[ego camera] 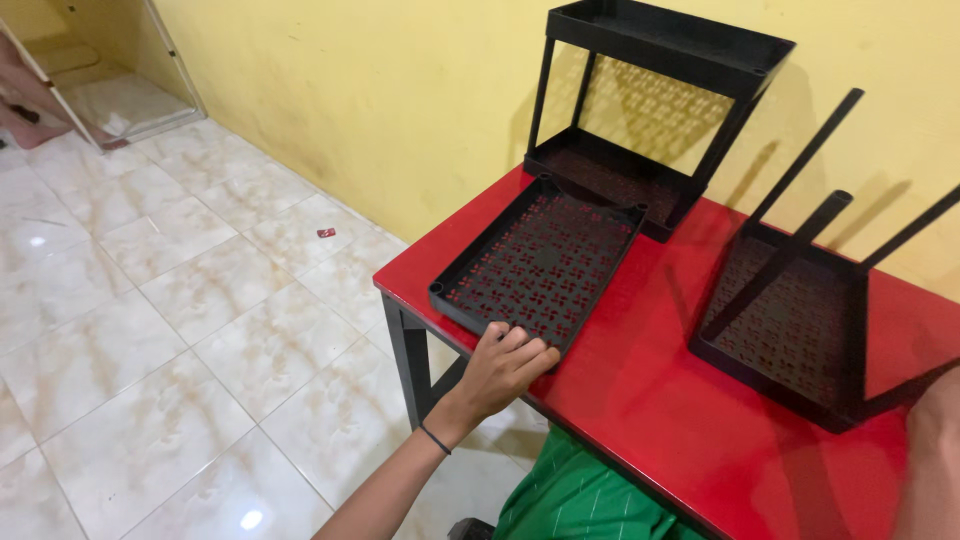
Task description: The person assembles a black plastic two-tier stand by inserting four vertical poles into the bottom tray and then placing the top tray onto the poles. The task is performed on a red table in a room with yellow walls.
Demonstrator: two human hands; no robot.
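Observation:
A black perforated plastic tray (540, 262) lies flat on the red table (640, 400), near its left edge. My left hand (503, 369) rests on the tray's near rim, fingers curled over it. At the right, a second black tray (790, 325) lies on the table with several thin black posts standing up from it. My right hand (935, 430) shows only partly at the right frame edge, beside that tray's near corner; what it holds is hidden.
An assembled two-tier black rack (650, 120) stands at the back of the table against the yellow wall (400, 100). White tiled floor (180, 300) lies to the left, with a small red scrap (326, 232) on it.

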